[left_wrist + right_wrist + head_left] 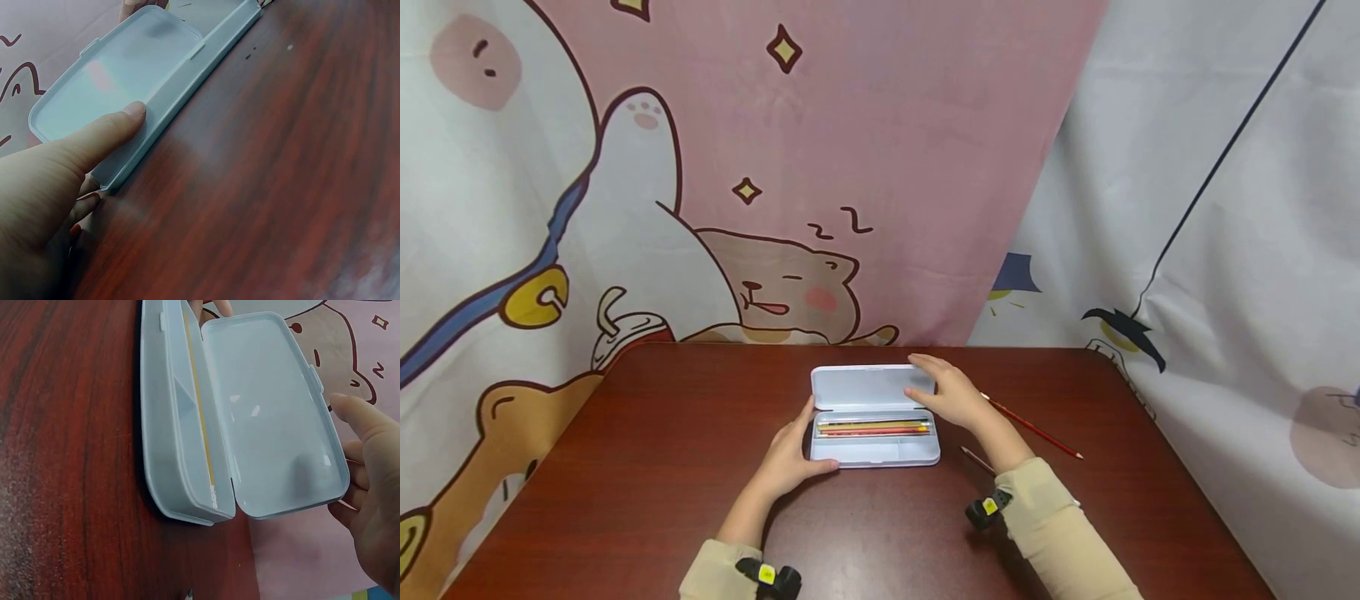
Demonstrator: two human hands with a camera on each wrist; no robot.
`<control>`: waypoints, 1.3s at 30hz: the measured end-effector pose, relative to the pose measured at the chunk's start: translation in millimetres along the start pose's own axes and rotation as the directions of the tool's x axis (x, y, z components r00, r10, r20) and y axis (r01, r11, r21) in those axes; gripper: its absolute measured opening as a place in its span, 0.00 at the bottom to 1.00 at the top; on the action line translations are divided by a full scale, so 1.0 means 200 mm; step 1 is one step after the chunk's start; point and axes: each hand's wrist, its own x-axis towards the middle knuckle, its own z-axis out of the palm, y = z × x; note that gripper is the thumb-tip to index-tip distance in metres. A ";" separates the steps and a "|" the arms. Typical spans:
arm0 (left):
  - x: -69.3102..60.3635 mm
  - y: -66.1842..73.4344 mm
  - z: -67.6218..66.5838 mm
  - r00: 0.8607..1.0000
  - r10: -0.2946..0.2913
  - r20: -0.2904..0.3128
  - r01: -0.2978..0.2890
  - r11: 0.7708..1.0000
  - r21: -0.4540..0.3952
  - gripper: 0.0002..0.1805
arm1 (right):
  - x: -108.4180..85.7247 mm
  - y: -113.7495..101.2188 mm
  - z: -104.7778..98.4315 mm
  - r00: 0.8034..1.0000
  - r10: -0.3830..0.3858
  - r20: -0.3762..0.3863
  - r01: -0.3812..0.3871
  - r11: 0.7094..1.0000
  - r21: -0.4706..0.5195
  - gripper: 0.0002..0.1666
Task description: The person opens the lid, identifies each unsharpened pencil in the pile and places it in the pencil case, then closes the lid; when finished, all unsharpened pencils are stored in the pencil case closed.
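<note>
A pale blue plastic pencil case (865, 452) lies on the table with its lid (861, 387) raised at the back. Several pencils (872, 429) lie side by side in its rear compartment; the front compartment has a small divider. My left hand (786, 457) holds the case's left end, its thumb on the front wall and its fingers round the side, partly hidden in the left wrist view. At the lid's right end, my right hand (953, 398) grips the edge, with fingers behind the lid (275, 419) in the right wrist view.
A red pencil (1033, 427) lies on the brown table (647, 483) right of the case. Nearer, another pencil (976, 458) is partly covered by the right forearm. Behind the table's far edge hangs a printed curtain (925, 167).
</note>
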 end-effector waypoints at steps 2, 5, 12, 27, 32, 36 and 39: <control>0.00 0.00 0.00 1.000 0.004 -0.001 -0.004 1.000 -0.001 0.65 | -0.01 0.00 0.00 1.000 0.001 -0.003 -0.001 1.000 -0.004 0.38; 0.01 0.01 0.00 1.000 0.006 -0.005 -0.006 1.000 -0.002 0.66 | -0.02 -0.01 -0.01 1.000 0.002 -0.005 -0.002 1.000 -0.010 0.38; 0.01 0.01 0.01 1.000 0.013 -0.001 -0.013 1.000 -0.019 0.67 | -0.07 -0.04 -0.01 1.000 0.005 0.000 -0.005 1.000 -0.019 0.39; -0.01 0.08 -0.01 0.978 0.087 -0.187 -0.074 0.994 0.079 0.65 | -0.25 -0.08 0.04 0.992 -0.105 -0.073 0.105 0.994 -0.001 0.38; -0.04 0.12 -0.02 0.971 0.127 -0.203 -0.109 0.989 0.098 0.62 | -0.31 -0.08 0.07 0.992 -0.101 -0.080 0.101 0.995 -0.003 0.38; -0.06 0.14 -0.02 0.966 0.165 -0.197 -0.144 0.983 0.113 0.59 | -0.36 -0.08 0.10 0.991 -0.104 -0.079 0.104 0.995 -0.002 0.38; -0.08 0.15 -0.02 0.956 0.221 -0.194 -0.199 0.972 0.129 0.58 | -0.39 -0.07 0.12 0.990 -0.118 -0.078 0.118 0.993 -0.003 0.38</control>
